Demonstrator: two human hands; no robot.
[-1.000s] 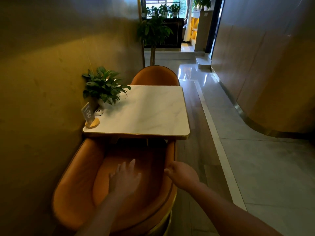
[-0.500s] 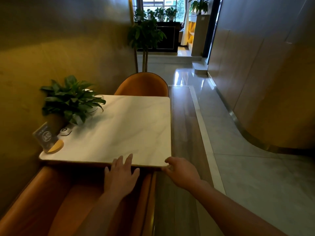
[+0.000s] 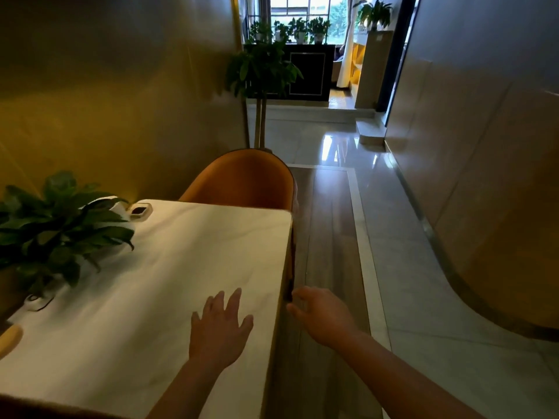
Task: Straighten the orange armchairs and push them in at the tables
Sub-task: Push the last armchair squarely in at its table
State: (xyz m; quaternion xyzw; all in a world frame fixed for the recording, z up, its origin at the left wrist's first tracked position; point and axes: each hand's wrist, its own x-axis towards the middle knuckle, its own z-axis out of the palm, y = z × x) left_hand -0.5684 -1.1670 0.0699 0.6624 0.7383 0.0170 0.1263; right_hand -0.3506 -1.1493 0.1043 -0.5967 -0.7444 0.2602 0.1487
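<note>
An orange armchair [image 3: 245,181] stands at the far end of the white marble table [image 3: 169,261], its rounded back showing above the tabletop. Only a dark orange sliver of the near armchair [image 3: 27,405] shows at the bottom left edge. My left hand [image 3: 219,326] hovers over the table's near right part, fingers spread, holding nothing. My right hand [image 3: 322,313] is just past the table's right edge, over the wooden floor, fingers loosely apart and empty.
A leafy potted plant [image 3: 51,228] stands on the table's left side, with a small white device [image 3: 139,210] behind it. A tall potted tree [image 3: 261,74] rises beyond the far chair. A glossy tiled aisle [image 3: 408,267] runs along the right, bounded by a curved wall [image 3: 490,207].
The view has advanced along the table. The near armchair, large a second ago, has dropped almost out of view. Both hands now reach over and beside the tabletop instead of the chair.
</note>
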